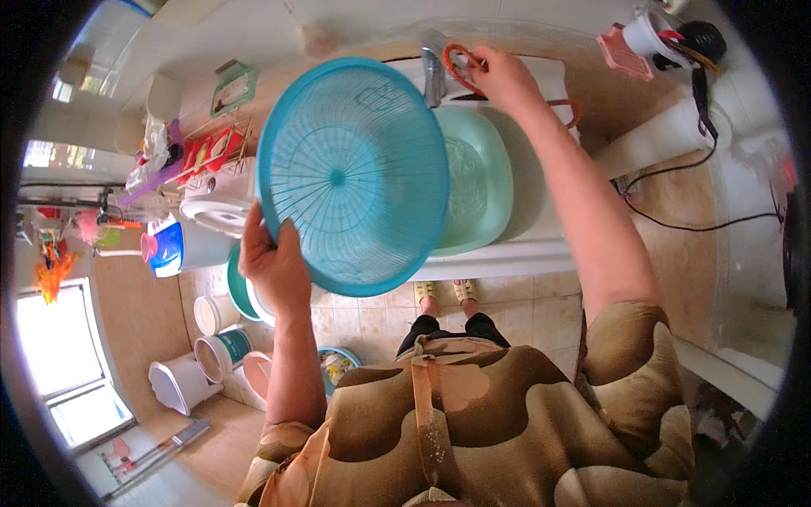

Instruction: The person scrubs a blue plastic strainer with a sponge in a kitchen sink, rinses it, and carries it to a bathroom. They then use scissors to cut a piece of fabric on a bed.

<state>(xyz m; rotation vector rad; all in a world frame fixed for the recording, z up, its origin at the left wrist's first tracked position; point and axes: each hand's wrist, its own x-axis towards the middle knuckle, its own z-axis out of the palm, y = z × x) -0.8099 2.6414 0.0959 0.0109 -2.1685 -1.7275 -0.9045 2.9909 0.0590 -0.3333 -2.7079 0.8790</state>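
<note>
My left hand (275,272) grips the lower left rim of a round blue plastic mesh basket (342,177). The basket is tilted, with its slatted bottom facing me, and it hides the left part of a pale green plastic basin (500,184). That basin holds water and sits in a white sink (538,250). Beyond it stands a metal faucet (433,70). Close to the right of the faucet, my right hand (507,79) is closed around a looped orange-red hose (457,60). More of the hose shows on the far side of my right forearm.
On the left are a white lidded bin (218,212), a green tub (239,282) and several buckets (215,315). A blue basin (350,356) with things inside is on the tiled floor. To the right, a black cord (671,168) hangs below a white cup (643,38) of utensils.
</note>
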